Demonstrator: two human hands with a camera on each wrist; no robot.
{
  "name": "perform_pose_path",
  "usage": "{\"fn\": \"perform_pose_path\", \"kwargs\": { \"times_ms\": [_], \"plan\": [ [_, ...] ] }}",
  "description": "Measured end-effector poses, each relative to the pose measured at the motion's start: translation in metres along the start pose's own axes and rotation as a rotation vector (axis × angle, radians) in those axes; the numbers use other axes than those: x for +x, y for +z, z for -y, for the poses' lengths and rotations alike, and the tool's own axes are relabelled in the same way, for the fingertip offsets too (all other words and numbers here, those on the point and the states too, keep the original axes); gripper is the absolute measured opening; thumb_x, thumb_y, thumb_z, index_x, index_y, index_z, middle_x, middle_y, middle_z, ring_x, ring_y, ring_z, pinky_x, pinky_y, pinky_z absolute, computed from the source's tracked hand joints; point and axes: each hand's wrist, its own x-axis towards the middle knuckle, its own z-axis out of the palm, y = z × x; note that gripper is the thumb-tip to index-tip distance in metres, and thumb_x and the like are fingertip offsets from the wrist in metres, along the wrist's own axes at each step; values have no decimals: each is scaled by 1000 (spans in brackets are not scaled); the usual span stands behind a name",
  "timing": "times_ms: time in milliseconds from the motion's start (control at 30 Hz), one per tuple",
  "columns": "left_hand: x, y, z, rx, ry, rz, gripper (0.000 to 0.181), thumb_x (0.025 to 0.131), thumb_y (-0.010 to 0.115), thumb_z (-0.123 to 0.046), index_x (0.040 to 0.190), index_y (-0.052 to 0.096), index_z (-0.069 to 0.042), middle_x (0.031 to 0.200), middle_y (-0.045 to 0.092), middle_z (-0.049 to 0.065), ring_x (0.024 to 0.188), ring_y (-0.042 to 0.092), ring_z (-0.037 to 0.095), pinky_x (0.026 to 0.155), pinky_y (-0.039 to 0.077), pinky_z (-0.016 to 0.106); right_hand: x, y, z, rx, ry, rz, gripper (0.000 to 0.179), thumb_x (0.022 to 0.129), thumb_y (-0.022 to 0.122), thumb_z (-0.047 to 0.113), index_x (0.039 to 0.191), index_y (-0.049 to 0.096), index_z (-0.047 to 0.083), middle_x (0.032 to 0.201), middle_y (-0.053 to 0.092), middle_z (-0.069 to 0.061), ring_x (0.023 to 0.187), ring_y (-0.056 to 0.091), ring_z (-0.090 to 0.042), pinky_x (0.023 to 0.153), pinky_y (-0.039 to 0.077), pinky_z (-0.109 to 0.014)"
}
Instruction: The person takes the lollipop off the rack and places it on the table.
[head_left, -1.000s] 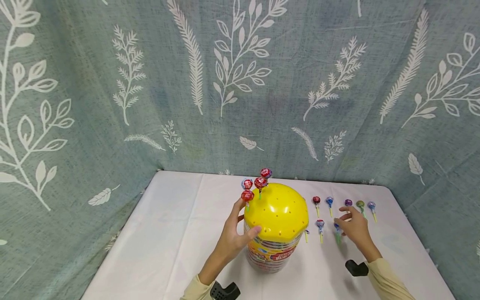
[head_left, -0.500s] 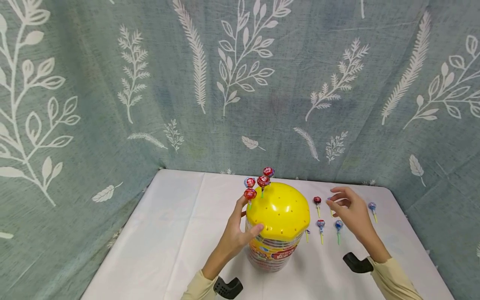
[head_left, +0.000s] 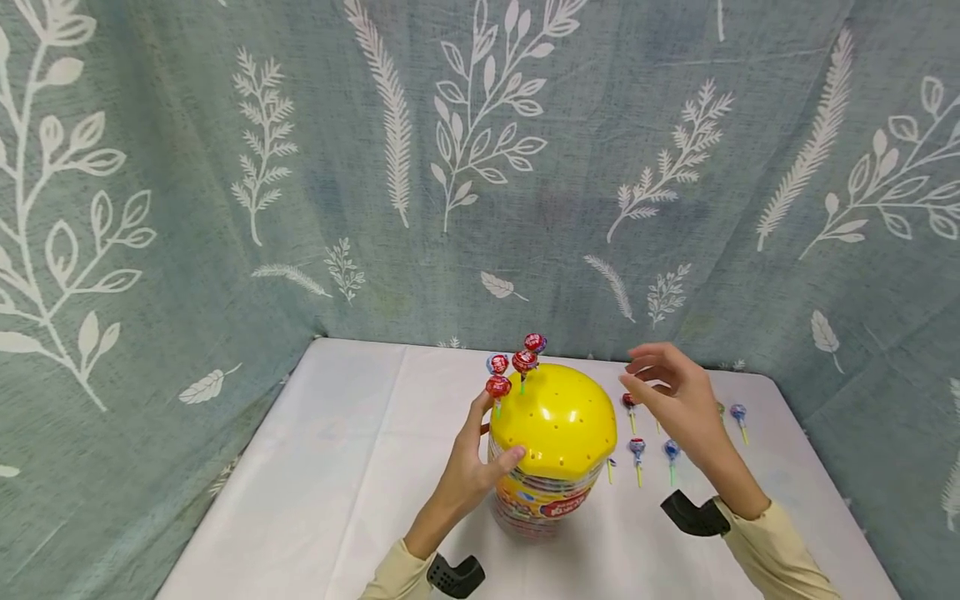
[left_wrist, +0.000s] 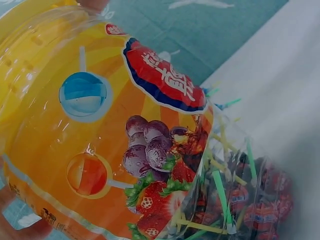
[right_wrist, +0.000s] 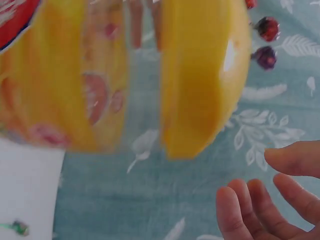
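Jar (head_left: 543, 504) stands upright on the worktop (head_left: 337, 467), domed yellow lid (head_left: 558, 421) on top. Left hand (head_left: 472, 467) is curled round the jar's upper left, thumb on lid edge. Right hand (head_left: 678, 400) hovers off the jar's right side, thumb and fingertips apart, nothing visible between them. Red-wrapped lollipops (head_left: 498, 386) stand in the lid at the jar's far left; loose lollipops (head_left: 637, 450) lie right of the jar.

Handling, judged: jar probably lightish for its bulk, clear plastic, slick, walls may flex; best held round the body under the lid. Lid looks stiff, glossy, slippery. Lollipops light, hard heads could crack; pinch the thin sticks or wrapped heads.

Label (left_wrist: 100, 145) wraps the jar: red badge (left_wrist: 165, 75) edged dark blue, white Chinese-style characters, not confidently readable; grapes (left_wrist: 147, 142) and strawberries (left_wrist: 150, 200) pictured. Small print and wrapper text too tiny to read.
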Motion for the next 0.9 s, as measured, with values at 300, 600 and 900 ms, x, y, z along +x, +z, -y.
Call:
{"fn": "perform_pose_path", "kwargs": {
  "times_ms": [300, 600, 900],
  "plan": [
    [-1, 1, -1, -5, -18, -18, 79, 82, 60, -45, 148, 24, -23, 149, 32, 2, 135, 30, 25, 101, 35, 54, 13, 22, 20, 75, -26, 35, 31, 86, 69, 12, 115, 59, 7, 99, 62, -11, 87, 62, -14, 69, 54, -24],
    [-2, 2, -1, -8, -39, -28, 79, 82, 60, -46, 149, 23, -24, 149, 32, 2, 135, 31, 24, 101, 34, 53, 21, 43, 35, 144, -93, 98, 32, 85, 69, 8, 115, 60, 8, 101, 63, -12, 92, 62, -21, 76, 54, -28],
    [-2, 3, 1, -11, -42, -26, 80, 83, 60, -45, 149, 21, -26, 149, 33, 1, 134, 32, 22, 102, 34, 52, 30, 58, 46, 156, -129, 138, 37, 83, 71, 4, 118, 58, 9, 104, 63, -10, 95, 63, -24, 79, 54, -32]
  ]
}}
